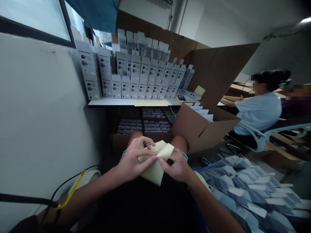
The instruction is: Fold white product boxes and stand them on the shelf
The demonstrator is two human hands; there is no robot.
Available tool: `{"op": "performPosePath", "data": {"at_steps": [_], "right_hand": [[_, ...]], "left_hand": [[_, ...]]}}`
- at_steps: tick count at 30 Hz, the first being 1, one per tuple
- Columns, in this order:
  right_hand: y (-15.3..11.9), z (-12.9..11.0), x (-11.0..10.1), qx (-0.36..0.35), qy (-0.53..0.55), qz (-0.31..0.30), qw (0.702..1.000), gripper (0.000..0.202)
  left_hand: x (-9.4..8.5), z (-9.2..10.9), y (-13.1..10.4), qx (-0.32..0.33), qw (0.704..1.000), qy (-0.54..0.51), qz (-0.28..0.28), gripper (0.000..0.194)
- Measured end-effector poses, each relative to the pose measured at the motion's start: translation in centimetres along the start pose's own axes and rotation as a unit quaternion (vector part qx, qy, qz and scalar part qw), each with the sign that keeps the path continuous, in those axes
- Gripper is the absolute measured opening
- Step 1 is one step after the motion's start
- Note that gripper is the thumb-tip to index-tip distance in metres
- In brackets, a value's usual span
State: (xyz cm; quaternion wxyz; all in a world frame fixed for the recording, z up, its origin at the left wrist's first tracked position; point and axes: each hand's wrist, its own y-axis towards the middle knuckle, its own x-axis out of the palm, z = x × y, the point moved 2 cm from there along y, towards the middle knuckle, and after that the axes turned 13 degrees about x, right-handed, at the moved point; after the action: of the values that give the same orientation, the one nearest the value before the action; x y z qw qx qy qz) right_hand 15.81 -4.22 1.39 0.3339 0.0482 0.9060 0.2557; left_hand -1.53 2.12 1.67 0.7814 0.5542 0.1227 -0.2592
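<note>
Over my lap I hold a pale yellow sheet of paper (155, 173), bent and creased near its upper part. My left hand (136, 157) pinches the sheet between thumb and forefinger, its other fingers curled above. On the other side my right hand (177, 166) grips the upper right portion, with the thumb in front and the fingers partly hidden behind the paper. The two thumbs nearly meet at the crease. My knees show just beyond the hands.
White printed boxes (134, 79) stand in stacked rows on a white shelf (116, 103). A phone (181, 97) lies there too. Below are cartons of boxes. An open cardboard carton (191, 127) stands right, and many boxes (247, 184) lie lower right. A person (259, 108) sits beyond.
</note>
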Motion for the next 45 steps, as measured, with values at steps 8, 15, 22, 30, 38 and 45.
{"op": "performPosePath", "data": {"at_steps": [8, 15, 22, 30, 38, 45], "right_hand": [[0.03, -0.26, 0.18, 0.003, 0.036, -0.041, 0.999, 0.019], [0.08, -0.30, 0.10, 0.008, 0.034, -0.041, 0.999, 0.020], [0.01, 0.00, -0.04, 0.005, 0.030, -0.045, 0.999, 0.021], [0.08, 0.02, -0.20, 0.019, 0.023, -0.034, 0.999, 0.024], [0.08, -0.12, -0.34, -0.008, 0.021, -0.027, 0.999, 0.021], [0.09, 0.19, -0.36, 0.000, 0.014, -0.032, 0.999, 0.024]], "left_hand": [[-0.13, 0.00, 0.15, 0.005, 0.997, -0.055, 0.048, 0.012], [-0.15, -0.12, 0.29, -0.021, 0.996, -0.081, 0.043, 0.014], [-0.19, -0.43, 0.30, -0.045, 0.992, -0.099, 0.064, 0.012], [-0.08, -0.41, 0.23, -0.014, 0.995, -0.066, 0.070, 0.006], [-0.15, -0.60, -0.02, 0.000, 0.997, -0.055, 0.048, 0.006], [-0.17, -0.64, 0.30, -0.028, 0.997, -0.063, 0.043, 0.006]]}}
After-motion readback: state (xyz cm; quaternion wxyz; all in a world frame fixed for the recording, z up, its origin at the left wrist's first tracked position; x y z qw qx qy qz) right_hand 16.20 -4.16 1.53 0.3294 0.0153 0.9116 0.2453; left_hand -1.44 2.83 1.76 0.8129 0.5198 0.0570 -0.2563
